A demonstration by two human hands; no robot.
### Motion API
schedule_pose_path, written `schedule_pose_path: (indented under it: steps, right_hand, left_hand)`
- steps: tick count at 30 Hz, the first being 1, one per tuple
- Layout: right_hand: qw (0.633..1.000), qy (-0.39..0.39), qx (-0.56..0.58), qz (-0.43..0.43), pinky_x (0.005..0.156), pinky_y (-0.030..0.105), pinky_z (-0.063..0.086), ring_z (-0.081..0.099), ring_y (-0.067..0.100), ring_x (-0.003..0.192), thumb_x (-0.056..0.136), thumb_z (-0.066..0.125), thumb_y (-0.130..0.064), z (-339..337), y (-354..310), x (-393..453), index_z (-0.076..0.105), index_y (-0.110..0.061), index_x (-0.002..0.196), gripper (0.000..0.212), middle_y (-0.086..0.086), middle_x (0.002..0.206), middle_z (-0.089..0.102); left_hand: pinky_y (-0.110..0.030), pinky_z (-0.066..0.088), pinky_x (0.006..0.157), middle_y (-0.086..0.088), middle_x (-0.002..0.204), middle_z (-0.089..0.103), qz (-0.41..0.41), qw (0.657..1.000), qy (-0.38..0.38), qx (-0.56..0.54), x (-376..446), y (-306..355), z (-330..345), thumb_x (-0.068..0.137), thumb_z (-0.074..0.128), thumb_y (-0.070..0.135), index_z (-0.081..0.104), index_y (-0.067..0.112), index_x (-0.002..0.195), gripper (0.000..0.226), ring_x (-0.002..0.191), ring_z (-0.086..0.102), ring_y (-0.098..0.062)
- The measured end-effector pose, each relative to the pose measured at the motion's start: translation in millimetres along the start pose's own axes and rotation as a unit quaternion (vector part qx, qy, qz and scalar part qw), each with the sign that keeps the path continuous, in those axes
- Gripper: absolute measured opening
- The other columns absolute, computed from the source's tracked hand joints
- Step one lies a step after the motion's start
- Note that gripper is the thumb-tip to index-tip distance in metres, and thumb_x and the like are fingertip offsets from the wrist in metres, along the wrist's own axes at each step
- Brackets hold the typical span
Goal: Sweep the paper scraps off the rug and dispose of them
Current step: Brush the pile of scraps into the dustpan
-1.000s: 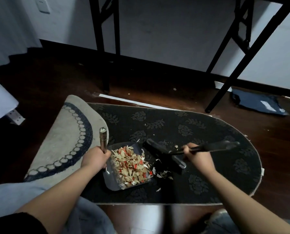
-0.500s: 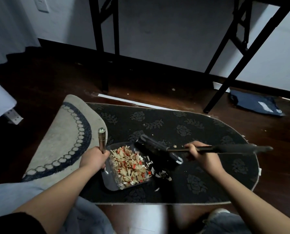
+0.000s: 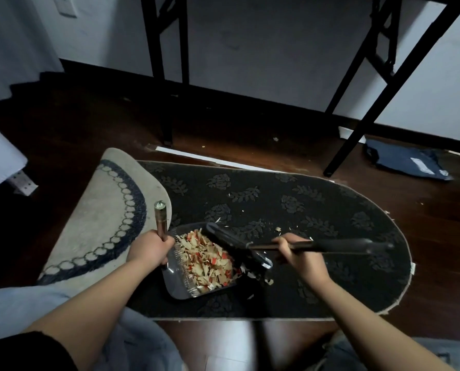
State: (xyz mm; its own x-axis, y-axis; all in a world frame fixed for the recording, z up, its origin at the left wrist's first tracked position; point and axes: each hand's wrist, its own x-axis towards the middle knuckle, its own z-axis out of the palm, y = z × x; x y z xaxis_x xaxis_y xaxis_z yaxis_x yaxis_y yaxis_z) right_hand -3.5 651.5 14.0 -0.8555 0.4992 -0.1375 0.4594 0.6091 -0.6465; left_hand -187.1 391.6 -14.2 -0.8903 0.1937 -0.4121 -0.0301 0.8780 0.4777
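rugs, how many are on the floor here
2: a dark floral rug under the dustpan, and a beige rug at its left end, its edge overlapping the dark one.

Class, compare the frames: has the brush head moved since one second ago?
Yes. The brush head has swung left across the dark rug, from clear of the dustpan to over its right edge.

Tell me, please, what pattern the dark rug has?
Tone-on-tone roses and leaf sprigs on the black rug, clearest in the head view.

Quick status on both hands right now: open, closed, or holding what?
Left hand: closed, gripping the dustpan handle.
Right hand: closed, gripping the brush handle.
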Motion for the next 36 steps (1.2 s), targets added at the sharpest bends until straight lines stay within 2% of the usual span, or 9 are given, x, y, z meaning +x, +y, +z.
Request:
schedule_pose_path:
  steps: [4,7,9,13,17,23,28,32,36]
  right_hand:
    - [0.999,0.039,-0.009,-0.026,0.072,0.02,0.045,0.062,0.009,0.074,0.095,0.053,-0.023,-19,-3,-8,0.073,-0.013,0.096,0.022,-0.013,0.076,0.063]
    - [0.997,0.065,-0.039,0.01,0.075,0.035,0.051,0.065,0.015,0.078,0.097,0.053,-0.022,-30,8,-15,0.07,-0.015,0.095,0.019,-0.003,0.08,0.069]
    - [0.994,0.08,-0.056,0.043,0.075,0.039,0.051,0.066,0.02,0.078,0.098,0.052,-0.024,-32,17,-21,0.068,-0.014,0.094,0.02,0.003,0.081,0.07]
    - [0.987,0.112,-0.054,0.103,0.069,0.037,0.048,0.065,0.025,0.074,0.097,0.052,-0.024,-20,29,-42,0.065,-0.014,0.087,0.02,0.007,0.073,0.068]
    - [0.982,0.136,0.001,0.135,0.066,0.039,0.045,0.062,0.033,0.071,0.095,0.054,-0.019,9,24,-56,0.062,-0.011,0.078,0.02,0.015,0.069,0.065]
    - [0.987,0.135,-0.032,0.079,0.063,0.04,0.046,0.063,0.035,0.071,0.09,0.041,-0.028,48,-12,-59,0.064,-0.007,0.081,0.032,0.016,0.077,0.066]
    - [0.981,0.167,-0.045,0.089,0.068,0.042,0.048,0.064,0.04,0.082,0.095,0.051,-0.02,42,-22,-57,0.067,-0.006,0.087,0.023,0.019,0.084,0.069]
    - [0.978,0.175,-0.088,0.078,0.061,0.035,0.043,0.064,0.033,0.078,0.093,0.036,-0.03,27,-10,-56,0.064,-0.011,0.084,0.035,0.011,0.081,0.067]
    - [0.975,0.163,-0.041,0.147,0.072,0.038,0.046,0.064,0.038,0.087,0.097,0.046,-0.028,6,-10,-61,0.066,-0.008,0.092,0.029,0.018,0.087,0.068]
  left_hand:
    - [-0.026,0.05,0.066,-0.003,0.054,0.068,0.001,1.0,-0.019,-0.018,-2,-9,-1,0.089,0.053,0.029,0.065,0.012,0.074,0.026,0.051,0.064,-0.015]
    - [-0.026,0.05,0.065,-0.003,0.053,0.068,0.009,1.0,-0.022,-0.02,-9,-16,-3,0.088,0.054,0.028,0.064,0.012,0.073,0.025,0.051,0.064,-0.015]
    - [-0.026,0.05,0.066,-0.001,0.052,0.068,0.014,1.0,-0.025,-0.003,-13,-19,-4,0.088,0.054,0.031,0.064,0.012,0.075,0.025,0.054,0.065,-0.015]
    - [-0.027,0.05,0.068,0.0,0.056,0.069,0.031,0.999,-0.031,0.028,-23,-21,0,0.088,0.053,0.034,0.064,0.013,0.08,0.025,0.064,0.067,-0.018]
    - [-0.027,0.043,0.061,0.0,0.056,0.068,0.043,0.998,-0.025,0.049,-29,-19,3,0.088,0.053,0.033,0.062,0.014,0.07,0.027,0.067,0.065,-0.019]
    - [-0.026,0.042,0.061,0.0,0.056,0.068,0.036,0.999,-0.019,0.035,-33,-20,4,0.089,0.053,0.033,0.061,0.014,0.068,0.029,0.064,0.065,-0.018]
    - [-0.026,0.042,0.058,0.0,0.054,0.068,0.032,0.999,-0.026,0.028,-38,-24,2,0.088,0.053,0.035,0.061,0.013,0.066,0.032,0.061,0.064,-0.015]
    - [-0.027,0.047,0.065,0.0,0.055,0.068,0.048,0.997,-0.021,0.05,-46,-25,5,0.09,0.051,0.037,0.058,0.014,0.062,0.037,0.062,0.064,-0.016]
    - [-0.026,0.041,0.062,0.0,0.057,0.067,0.051,0.997,-0.013,0.048,-55,-27,9,0.09,0.052,0.037,0.054,0.016,0.058,0.039,0.063,0.062,-0.018]
